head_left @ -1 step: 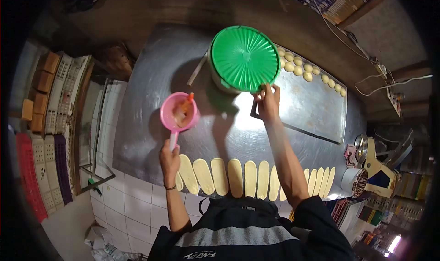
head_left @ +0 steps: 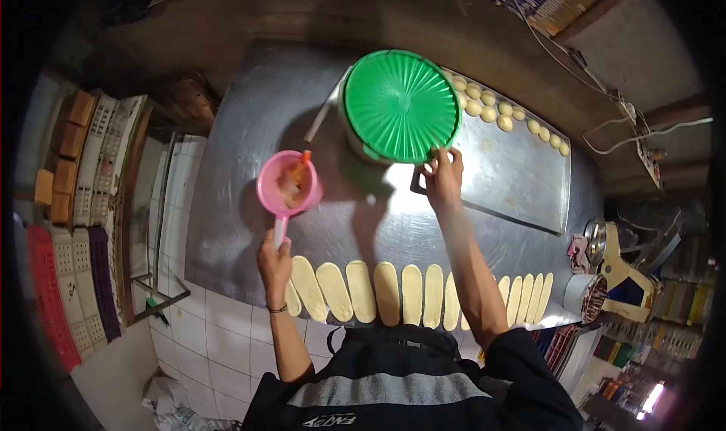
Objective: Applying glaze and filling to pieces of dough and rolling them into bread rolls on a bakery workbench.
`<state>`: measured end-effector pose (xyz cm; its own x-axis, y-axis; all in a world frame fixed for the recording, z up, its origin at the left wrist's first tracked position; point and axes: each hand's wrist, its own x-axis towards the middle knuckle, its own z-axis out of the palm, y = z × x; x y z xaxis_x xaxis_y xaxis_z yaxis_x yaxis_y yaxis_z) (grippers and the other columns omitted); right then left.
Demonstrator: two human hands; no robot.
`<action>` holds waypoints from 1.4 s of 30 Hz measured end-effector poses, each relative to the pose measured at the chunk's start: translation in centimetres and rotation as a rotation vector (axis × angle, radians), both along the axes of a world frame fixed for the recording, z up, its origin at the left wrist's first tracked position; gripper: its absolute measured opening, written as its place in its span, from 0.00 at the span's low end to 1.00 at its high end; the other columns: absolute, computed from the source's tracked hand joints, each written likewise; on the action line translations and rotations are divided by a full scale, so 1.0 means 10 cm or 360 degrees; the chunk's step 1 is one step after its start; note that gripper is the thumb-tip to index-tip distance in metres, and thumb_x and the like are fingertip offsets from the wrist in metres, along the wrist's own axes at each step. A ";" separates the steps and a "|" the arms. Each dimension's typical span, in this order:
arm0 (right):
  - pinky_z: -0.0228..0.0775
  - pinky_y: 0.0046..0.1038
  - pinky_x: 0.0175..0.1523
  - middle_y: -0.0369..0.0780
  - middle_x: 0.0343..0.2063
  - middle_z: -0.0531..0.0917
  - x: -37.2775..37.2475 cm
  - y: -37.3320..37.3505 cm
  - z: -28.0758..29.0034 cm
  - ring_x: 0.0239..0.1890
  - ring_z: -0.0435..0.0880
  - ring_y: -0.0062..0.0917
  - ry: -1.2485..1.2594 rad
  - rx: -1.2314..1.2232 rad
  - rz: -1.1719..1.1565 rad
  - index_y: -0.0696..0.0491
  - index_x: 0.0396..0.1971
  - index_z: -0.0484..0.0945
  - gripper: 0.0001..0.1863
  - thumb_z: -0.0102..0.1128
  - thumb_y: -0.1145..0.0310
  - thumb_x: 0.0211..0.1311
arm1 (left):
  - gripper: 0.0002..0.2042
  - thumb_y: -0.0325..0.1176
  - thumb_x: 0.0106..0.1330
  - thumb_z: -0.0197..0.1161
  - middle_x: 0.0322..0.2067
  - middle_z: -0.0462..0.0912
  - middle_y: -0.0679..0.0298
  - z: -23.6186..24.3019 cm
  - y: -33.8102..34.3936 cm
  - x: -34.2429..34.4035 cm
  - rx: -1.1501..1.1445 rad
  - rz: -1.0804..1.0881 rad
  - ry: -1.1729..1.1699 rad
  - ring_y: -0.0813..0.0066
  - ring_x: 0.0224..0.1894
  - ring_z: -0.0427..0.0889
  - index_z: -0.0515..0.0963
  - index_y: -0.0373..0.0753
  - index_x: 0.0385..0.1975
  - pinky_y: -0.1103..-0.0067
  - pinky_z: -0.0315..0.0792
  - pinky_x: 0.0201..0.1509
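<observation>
My left hand is closed round the handle of a pink dipper, held over the metal table. Inside the dipper lie a brownish-orange content and an orange-tipped stick, perhaps a brush. My right hand pinches the near right edge of a ribbed green lid. The lid covers a round, pale tub, whose wall mostly hides beneath it. Several flat, oval dough strips lie in a row along the table's near edge, partly covered by my right forearm.
A metal tray at the right holds several round dough balls along its far side. A flat, long strip lies left of the tub. A round tin stands at the right edge. Plastic crates are stacked at the left.
The green-lidded tub and my right hand have shifted slightly toward me. My left hand has moved the pink dipper a little to the left.
</observation>
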<state>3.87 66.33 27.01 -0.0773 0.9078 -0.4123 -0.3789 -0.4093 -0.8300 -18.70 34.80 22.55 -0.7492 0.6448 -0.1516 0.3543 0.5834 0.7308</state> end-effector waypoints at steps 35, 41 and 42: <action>0.72 0.37 0.40 0.40 0.35 0.76 1.24 -1.43 1.19 0.43 0.79 0.33 -0.2032 0.2414 0.1201 0.53 0.40 0.72 0.12 0.60 0.66 0.57 | 0.24 0.40 0.76 0.58 0.63 0.75 0.59 -0.16 1.11 0.43 0.0979 -0.0166 -0.1562 0.66 0.64 0.75 0.69 0.37 0.68 0.69 0.70 0.68; 0.75 0.35 0.40 0.48 0.32 0.80 1.97 -0.68 1.92 0.34 0.83 0.40 -0.1209 0.1701 0.0068 0.59 0.41 0.73 0.11 0.60 0.78 0.59 | 0.19 0.38 0.81 0.52 0.57 0.79 0.60 -0.28 -0.35 1.21 0.0660 0.0015 -0.1515 0.70 0.56 0.78 0.72 0.37 0.64 0.72 0.74 0.59; 0.75 0.29 0.38 0.45 0.32 0.84 2.24 -0.59 1.91 0.33 0.84 0.30 -0.1022 0.1439 -0.0151 0.60 0.43 0.74 0.10 0.61 0.75 0.65 | 0.18 0.37 0.81 0.50 0.56 0.79 0.59 -0.15 -0.40 1.44 0.0577 0.0028 -0.1529 0.70 0.54 0.78 0.71 0.36 0.64 0.73 0.74 0.58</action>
